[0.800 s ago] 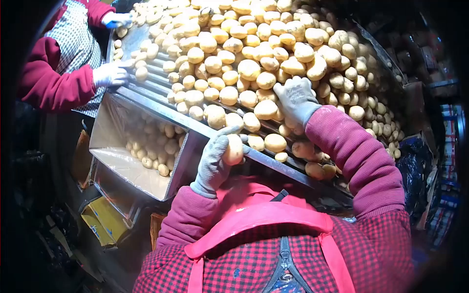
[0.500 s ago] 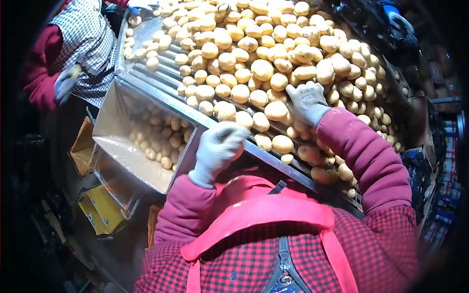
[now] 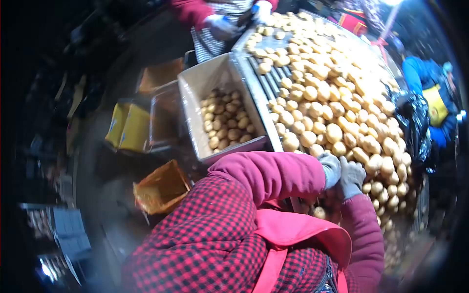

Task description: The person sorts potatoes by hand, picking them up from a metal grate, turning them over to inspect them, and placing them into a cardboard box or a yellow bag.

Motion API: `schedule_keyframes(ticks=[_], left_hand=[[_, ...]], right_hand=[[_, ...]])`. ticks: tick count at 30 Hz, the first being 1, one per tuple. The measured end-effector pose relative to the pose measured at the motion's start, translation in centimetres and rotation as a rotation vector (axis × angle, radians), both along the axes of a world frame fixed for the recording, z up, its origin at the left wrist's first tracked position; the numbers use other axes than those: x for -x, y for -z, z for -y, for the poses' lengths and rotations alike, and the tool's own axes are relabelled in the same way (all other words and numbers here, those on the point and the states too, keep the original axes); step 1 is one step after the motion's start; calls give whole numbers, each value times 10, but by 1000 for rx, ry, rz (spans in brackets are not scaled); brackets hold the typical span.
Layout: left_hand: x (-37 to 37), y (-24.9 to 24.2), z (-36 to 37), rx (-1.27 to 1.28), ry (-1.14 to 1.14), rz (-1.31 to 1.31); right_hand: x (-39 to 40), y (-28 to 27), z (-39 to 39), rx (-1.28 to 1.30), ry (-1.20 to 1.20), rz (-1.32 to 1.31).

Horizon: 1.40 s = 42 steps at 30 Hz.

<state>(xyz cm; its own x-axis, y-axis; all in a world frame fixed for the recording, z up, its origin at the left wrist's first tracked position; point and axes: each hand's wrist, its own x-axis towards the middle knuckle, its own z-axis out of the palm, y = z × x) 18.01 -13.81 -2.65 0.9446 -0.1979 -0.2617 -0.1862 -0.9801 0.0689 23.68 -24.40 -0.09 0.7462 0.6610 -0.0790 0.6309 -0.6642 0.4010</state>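
Note:
A heap of potatoes covers the slatted metal table. My left hand, in a grey-white glove, reaches across my body to the near part of the heap. Its fingers bend down among the potatoes and are partly hidden, so I cannot see whether they hold one. Close beside it on the right lies my right hand, gloved too. Its fingers extend forward, slightly apart, against the potatoes, with no potato visibly gripped. Left of the table stands a plastic-lined carton with potatoes in its bottom.
Several smaller boxes, including a yellow box and an orange-brown box, stand left of the carton. A co-worker's gloved hands are at the table's far end. A person in blue stands at the right, near a black plastic bag.
The view has turned left. My left hand has moved from above the table edge near the carton onto the potatoes beside my right hand. The co-worker's hands now appear closer together.

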Motion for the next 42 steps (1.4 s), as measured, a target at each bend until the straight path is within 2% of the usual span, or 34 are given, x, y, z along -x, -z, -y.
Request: schedule_keyframes(ticks=[1, 3, 6, 7, 8, 9, 11, 12, 13, 17, 19, 20, 21, 23, 24, 25, 26, 28, 30, 31, 32, 33, 34, 36, 37, 38, 39, 41, 42], left_hand=[[6, -23, -9, 58, -24, -12], [15, -33, -18, 86, -112, 5], [29, -78, -44, 176, -81, -67], [37, -85, -53, 223, -79, -81], [35, -67, -57, 300, -125, -49], [39, -65, -66, 467, -257, -45], [63, -58, -95, 888, -360, 104], [80, -60, -109, 1001, -422, 107], [98, -54, -125, 1120, -432, 243], [194, -56, -206, 1758, -862, 304], [235, -49, -257, 1592, -877, 821], [259, -50, -285, 1381, -989, 891], [283, -55, -313, 1165, -1093, 948], [321, -34, -371, 1099, -1198, 1059], [333, -31, -392, 946, -1375, 1028], [342, -27, -409, 788, -1543, 984], [351, 7, -427, 532, -1538, 1098], [369, -8, -409, 436, -1408, 1058], [383, 10, -355, 324, -1366, 971], [391, 10, -327, 404, -1222, 1023], [397, 23, -289, 430, -1171, 1034], [404, 40, -254, 385, -1018, 1039], [414, 49, -220, 430, -976, 914], [425, 42, -166, 511, -935, 651], [420, 64, -161, 679, -795, 572], [423, 80, -152, 674, -795, 576], [427, 71, -155, 666, -793, 582], [438, 61, -160, 578, -824, 597], [441, 59, -161, 538, -833, 603]], right_hand=[[-2, 0, -5, 43, 54, -42], [0, -1, -6, 53, 52, -77], [6, -14, -2, -10, 34, -58], [9, -19, -5, -22, 28, -64], [13, -24, -8, -33, 24, -70], [16, -27, -9, -43, 23, -76], [14, -31, -5, -149, -40, -122], [15, -35, -4, -192, -36, -151], [16, -38, -5, -236, -36, -182], [23, -44, -8, -351, -36, -243], [28, -52, -10, -386, -8, -297], [30, -60, -11, -467, 28, -417], [24, -59, -7, -478, 39, -430], [30, -77, -12, -596, 202, -554], [12, -61, 7, -929, 230, -879], [13, -70, 6, -1077, 224, -930], [19, -76, -8, -973, 132, -775], [43, -84, -43, -751, -36, -472], [66, -92, -73, -474, -206, -194], [71, -93, -88, -335, -299, -60], [74, -84, -109, -427, -426, -215], [78, -60, -129, -596, -372, -618], [78, -33, -146, -768, -264, -1006], [91, -1, -186, -758, -219, -1410], [119, -5, -213, -657, -221, -1584], [147, -8, -241, -541, -210, -1746], [185, -28, -269, -499, 170, -2268], [240, -35, -308, -275, 10, -2312], [259, -40, -319, -187, 26, -2285]])
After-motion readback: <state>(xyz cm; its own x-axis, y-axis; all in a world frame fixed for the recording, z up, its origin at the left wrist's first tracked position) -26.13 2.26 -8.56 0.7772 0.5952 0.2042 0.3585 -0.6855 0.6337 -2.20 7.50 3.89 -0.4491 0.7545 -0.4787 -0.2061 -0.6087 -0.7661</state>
